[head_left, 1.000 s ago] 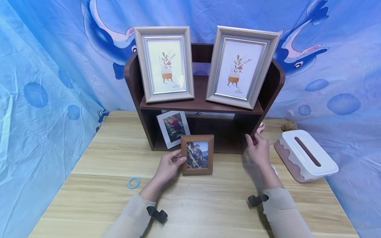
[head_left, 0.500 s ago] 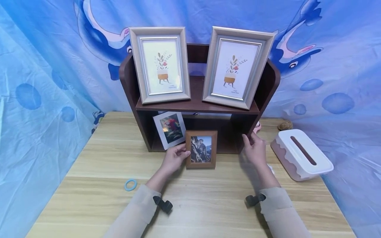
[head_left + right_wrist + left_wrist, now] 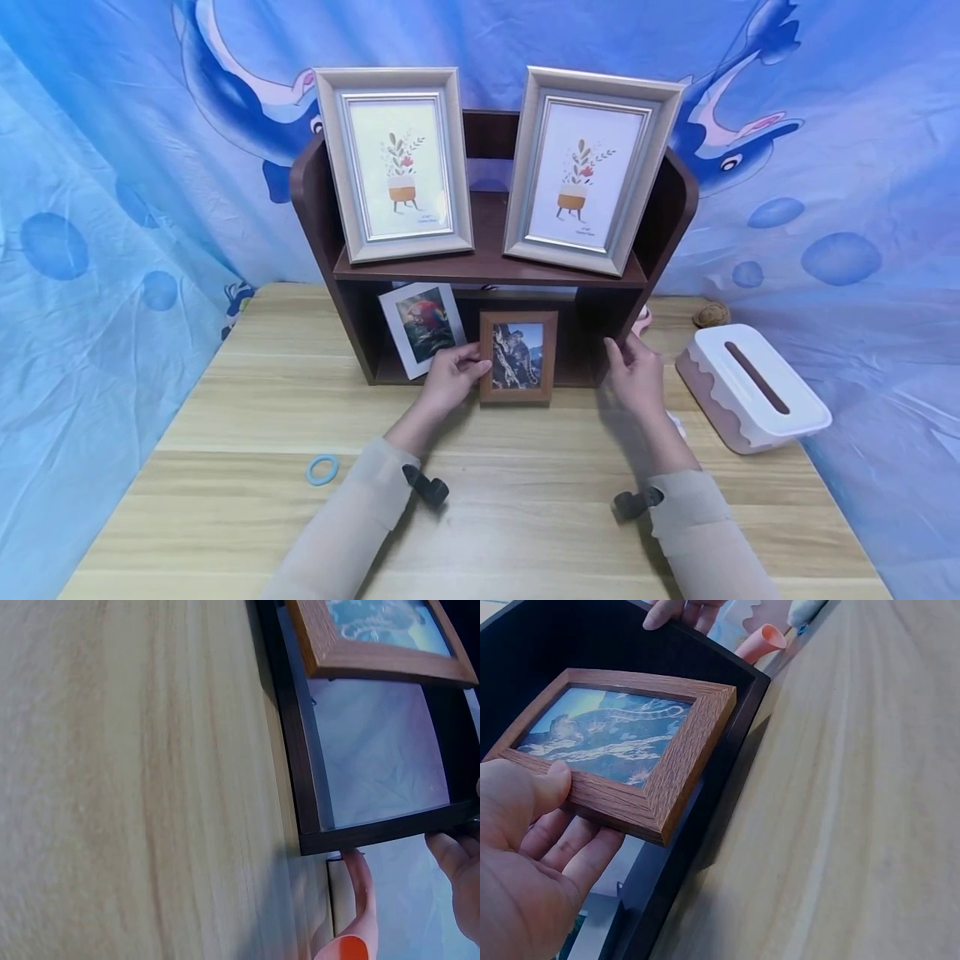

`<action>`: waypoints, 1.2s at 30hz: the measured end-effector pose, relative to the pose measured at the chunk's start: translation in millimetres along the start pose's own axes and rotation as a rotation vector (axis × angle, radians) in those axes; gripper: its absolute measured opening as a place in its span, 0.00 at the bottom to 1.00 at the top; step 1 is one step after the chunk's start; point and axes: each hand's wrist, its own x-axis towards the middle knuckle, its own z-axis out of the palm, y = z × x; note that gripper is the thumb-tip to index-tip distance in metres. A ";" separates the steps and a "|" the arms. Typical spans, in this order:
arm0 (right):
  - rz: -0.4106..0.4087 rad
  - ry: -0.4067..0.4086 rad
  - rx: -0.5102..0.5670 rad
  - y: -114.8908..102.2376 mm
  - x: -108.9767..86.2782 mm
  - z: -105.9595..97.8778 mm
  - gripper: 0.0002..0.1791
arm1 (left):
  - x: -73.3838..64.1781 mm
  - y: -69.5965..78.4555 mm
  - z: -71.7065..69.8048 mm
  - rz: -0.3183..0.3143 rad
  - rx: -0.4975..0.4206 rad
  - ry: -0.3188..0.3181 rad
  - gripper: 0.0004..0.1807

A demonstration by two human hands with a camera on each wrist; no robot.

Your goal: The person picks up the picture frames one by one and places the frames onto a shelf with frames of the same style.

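My left hand (image 3: 452,379) pinches the left edge of a brown wooden picture frame (image 3: 517,398), thumb in front and fingers behind. The picture in it shows a spotted cat on rocks. In the left wrist view this wooden frame (image 3: 686,754) is before the lower opening of a dark brown two-tier shelf (image 3: 491,268). My right hand (image 3: 637,375) grips the shelf's right side panel, low down; in the right wrist view only part of that hand (image 3: 461,874) shows at the panel. A white picture frame (image 3: 401,337) with a parrot picture leans inside the lower tier at left.
Two large silver-beige picture frames (image 3: 465,233) (image 3: 517,179) lean on the upper tier. To the right stands a tissue box (image 3: 731,333) with a white lid, near a brown ball (image 3: 711,314). A pink object (image 3: 360,922) sits beside the shelf. A blue ring (image 3: 311,472) lies at left.
My left hand has carried the wooden frame away from me and slightly right, up to the shelf's lower opening. The right hand has kept its grip on the side panel.
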 end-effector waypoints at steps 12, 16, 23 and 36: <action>-0.043 0.012 -0.018 1.7 0.5 0.5 0.08 | 26.2 -1.4 12.5 0.011 0.018 0.009 0.18; -0.035 0.010 -0.005 1.5 0.6 0.5 0.09 | 34.5 -1.0 16.8 0.021 0.048 0.021 0.18; -0.012 -0.002 0.007 1.1 0.9 1.1 0.10 | 49.4 4.2 26.2 0.035 0.073 0.010 0.18; -0.019 -0.005 -0.013 0.7 1.0 -0.7 0.09 | 74.6 6.3 41.0 -0.069 0.059 -0.015 0.24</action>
